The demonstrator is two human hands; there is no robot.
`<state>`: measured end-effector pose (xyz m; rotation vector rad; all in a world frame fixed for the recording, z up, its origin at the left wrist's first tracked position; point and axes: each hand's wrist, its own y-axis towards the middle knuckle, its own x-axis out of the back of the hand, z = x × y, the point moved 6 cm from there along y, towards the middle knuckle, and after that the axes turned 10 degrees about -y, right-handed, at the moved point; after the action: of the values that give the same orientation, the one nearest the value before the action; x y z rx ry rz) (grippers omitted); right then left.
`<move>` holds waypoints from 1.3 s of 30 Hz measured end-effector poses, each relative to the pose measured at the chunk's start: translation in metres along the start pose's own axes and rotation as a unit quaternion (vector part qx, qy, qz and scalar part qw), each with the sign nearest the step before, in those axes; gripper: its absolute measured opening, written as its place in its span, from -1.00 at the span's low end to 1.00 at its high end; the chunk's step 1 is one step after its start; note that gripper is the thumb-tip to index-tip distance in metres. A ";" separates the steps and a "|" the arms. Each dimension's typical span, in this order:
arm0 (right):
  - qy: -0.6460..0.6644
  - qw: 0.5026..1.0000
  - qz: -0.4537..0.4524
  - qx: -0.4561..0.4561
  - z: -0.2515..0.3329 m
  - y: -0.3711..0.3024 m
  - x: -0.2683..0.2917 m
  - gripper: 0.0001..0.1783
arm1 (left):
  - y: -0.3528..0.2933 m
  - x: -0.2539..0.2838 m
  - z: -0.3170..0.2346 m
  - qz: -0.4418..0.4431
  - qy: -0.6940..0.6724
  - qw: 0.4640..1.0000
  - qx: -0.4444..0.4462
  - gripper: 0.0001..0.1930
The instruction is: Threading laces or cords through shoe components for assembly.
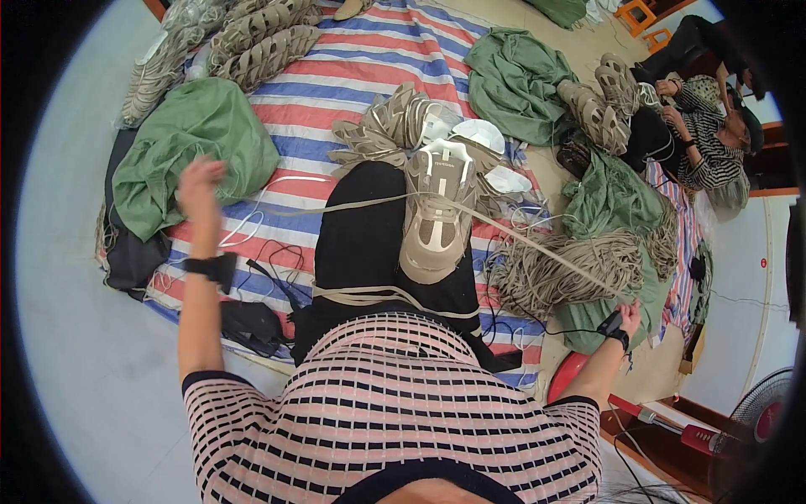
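Observation:
A beige sneaker (pixel 437 227) rests on my black-clad lap, toe toward me. A flat beige shoelace (pixel 537 244) passes through its upper part and stretches out to both sides. At the right, my right hand (pixel 628 319) pinches one side of the lace, pulled straight. My left hand (pixel 201 181) is raised at the left in front of a green cloth bag (pixel 189 143). Motion smears its fingers, so whether it grips the lace's other side does not show. More beige laces (pixel 382 296) lie across my thighs.
A striped sheet (pixel 294 105) covers the floor. Beige shoe uppers (pixel 378 126) sit beyond my lap, and a large bundle of laces (pixel 579 265) lies at the right. Another person (pixel 701 134) works at the far right. A fan (pixel 760 412) stands at the lower right.

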<state>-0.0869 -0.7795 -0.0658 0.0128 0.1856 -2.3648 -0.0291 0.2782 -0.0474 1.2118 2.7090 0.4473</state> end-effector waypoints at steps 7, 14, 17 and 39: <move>0.078 0.988 -0.082 -0.107 -0.053 -0.021 -0.078 -0.87 | -0.119 -0.235 -0.057 0.413 0.006 0.910 0.038 -0.86; -0.059 0.970 0.235 -0.020 0.001 -0.143 -0.359 -0.89 | -0.144 -0.263 -0.082 0.470 0.243 0.841 -0.111 -0.89; -0.227 0.874 0.355 0.245 0.023 -0.218 -0.454 -0.91 | -0.147 -0.271 -0.082 0.478 0.236 0.838 -0.119 -0.88; -0.311 0.585 0.603 0.444 -0.022 -0.337 -0.546 -0.86 | -0.139 -0.284 -0.043 0.562 0.220 0.753 0.261 -0.77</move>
<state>0.0706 -0.1593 -0.0092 -0.1592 -1.0459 -0.7469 0.0514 -0.0305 -0.0501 3.2267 2.0515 0.0198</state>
